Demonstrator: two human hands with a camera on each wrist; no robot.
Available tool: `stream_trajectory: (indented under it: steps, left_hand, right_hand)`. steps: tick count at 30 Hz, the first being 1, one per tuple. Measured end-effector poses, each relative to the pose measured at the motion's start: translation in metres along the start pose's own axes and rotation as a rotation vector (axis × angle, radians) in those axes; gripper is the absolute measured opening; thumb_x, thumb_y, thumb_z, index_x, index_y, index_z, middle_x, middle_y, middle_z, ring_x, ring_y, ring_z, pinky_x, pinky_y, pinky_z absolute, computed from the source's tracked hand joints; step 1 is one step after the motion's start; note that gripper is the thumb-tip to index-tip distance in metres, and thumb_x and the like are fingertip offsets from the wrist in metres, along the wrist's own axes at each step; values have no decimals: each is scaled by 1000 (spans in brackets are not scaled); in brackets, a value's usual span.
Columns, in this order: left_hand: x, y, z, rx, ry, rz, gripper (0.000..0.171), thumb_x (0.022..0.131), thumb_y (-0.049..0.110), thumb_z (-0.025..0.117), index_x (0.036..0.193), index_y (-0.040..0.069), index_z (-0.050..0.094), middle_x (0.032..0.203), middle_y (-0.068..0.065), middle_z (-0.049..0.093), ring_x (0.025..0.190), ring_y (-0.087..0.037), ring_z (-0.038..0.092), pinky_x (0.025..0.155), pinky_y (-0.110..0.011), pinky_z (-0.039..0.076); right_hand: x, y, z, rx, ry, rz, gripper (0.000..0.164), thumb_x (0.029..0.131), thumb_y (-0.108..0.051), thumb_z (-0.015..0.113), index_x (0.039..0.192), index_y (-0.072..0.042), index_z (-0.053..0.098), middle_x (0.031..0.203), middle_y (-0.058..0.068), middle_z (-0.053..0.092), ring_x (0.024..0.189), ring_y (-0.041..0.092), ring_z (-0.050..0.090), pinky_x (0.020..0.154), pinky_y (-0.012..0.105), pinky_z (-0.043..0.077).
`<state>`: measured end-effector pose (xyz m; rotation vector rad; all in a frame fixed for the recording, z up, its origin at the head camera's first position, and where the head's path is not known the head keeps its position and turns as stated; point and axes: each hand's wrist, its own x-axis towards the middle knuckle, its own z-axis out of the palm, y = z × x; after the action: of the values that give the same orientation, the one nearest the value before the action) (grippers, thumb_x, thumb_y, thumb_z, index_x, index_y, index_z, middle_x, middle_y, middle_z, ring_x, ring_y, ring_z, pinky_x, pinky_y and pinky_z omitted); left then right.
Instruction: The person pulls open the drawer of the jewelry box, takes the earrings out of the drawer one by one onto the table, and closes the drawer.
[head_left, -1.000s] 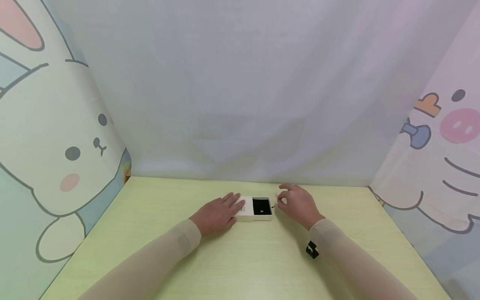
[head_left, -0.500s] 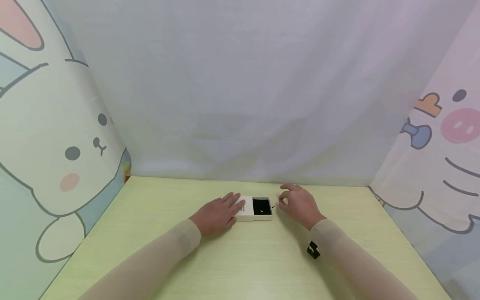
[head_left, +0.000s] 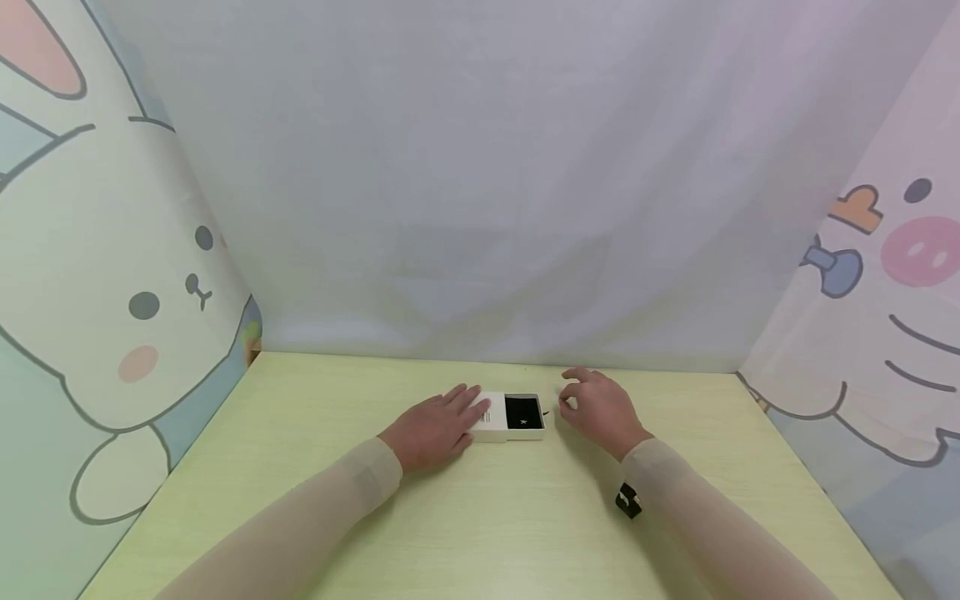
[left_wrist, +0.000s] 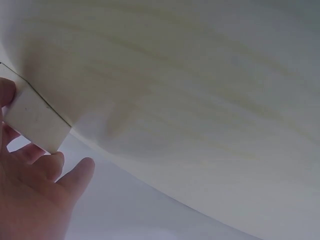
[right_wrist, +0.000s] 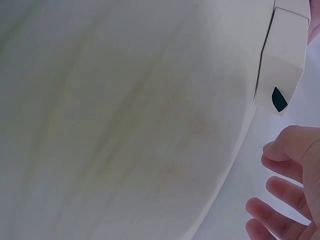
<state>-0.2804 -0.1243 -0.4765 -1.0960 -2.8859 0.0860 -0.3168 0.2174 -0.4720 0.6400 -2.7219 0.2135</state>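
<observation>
Steadying the white box (head_left: 496, 422) on the table (head_left: 487, 517) seems the step in hand; it would go best with light downward pressure, as squeezing the sides could bind the inner tray (head_left: 527, 435), and with any force kept level along the box's length. The left hand (head_left: 433, 429) holds the box, thumb at its near side, fingers across its top; the right hand (head_left: 600, 412) is just beyond the tray's end, thumb and forefinger meeting, though whether they pinch anything cannot be told. Only the head view shows the tray's black inside (head_left: 522, 410) with its pale mark; the right wrist view shows more clearly the dark tab (right_wrist: 279, 100) at the end, apart from the fingertips; the left wrist view shows the box's opposite end, which the hand covers from above.
</observation>
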Motion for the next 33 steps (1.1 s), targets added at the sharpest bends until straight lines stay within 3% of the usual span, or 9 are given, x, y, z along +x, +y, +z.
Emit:
stream_trajectory:
  steps: [22,33]
  left_hand:
    - [0,-2,2,5,10,9,61,124,34,58,181,14,47,191,-14,46,177,-36,49,141,-49,51]
    - [0,-2,2,4,4,5,63,124,37,59,182,16,47,191,-13,45,178,-35,47,142,-48,50]
  right_hand:
    - [-5,7,-4,-30,-1,2,9,101,-11,87,100,-16,94,143,15,85,123,44,84,93,53,74]
    - [-5,11,-10,-46,-57,15,10,102,-11,85,102,-14,94,144,17,84,129,46,82,97,57,73]
